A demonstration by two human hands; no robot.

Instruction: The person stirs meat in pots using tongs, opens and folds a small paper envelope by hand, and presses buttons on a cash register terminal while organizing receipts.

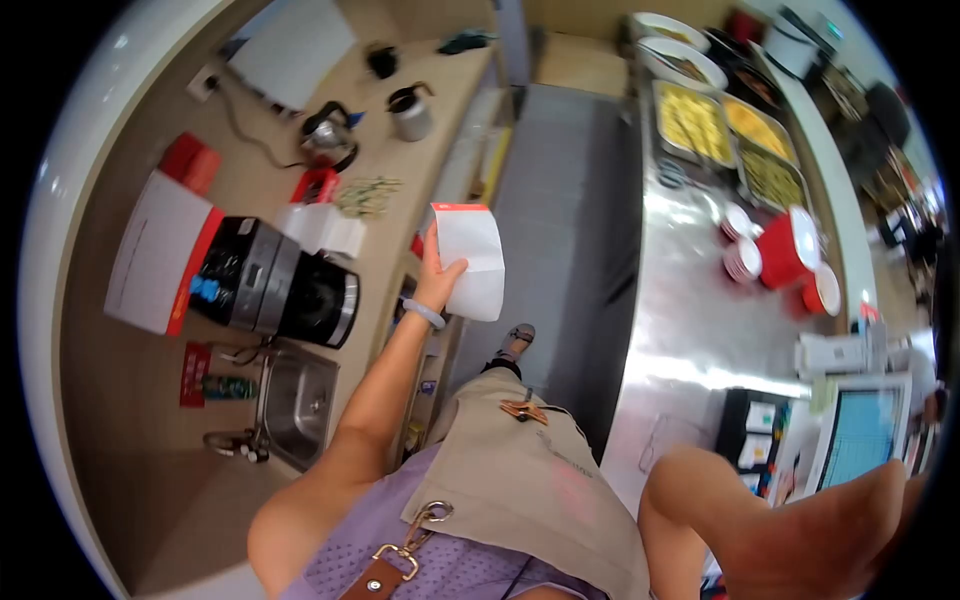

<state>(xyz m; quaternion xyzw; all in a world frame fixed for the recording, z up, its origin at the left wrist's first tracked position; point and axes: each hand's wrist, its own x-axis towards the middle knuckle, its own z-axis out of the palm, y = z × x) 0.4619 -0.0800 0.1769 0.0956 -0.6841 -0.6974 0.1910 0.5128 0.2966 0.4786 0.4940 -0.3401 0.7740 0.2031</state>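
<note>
My left hand [438, 280] pinches the paper [475, 265] by its edge, thumb in front, above the floor [560, 180], a light, steady grip best against crumpling; my blurred right hand's [830, 545] pose I cannot tell

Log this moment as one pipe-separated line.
left hand: holding red-edged white paper above aisle floor | right arm: bent, grip unclear | left counter: black appliance, sink | right counter: food trays, red tub

No text, label or number can be read. Marks on the apron [530, 460], lower centre, and screen [862, 435], lower right, are blurred.
</note>
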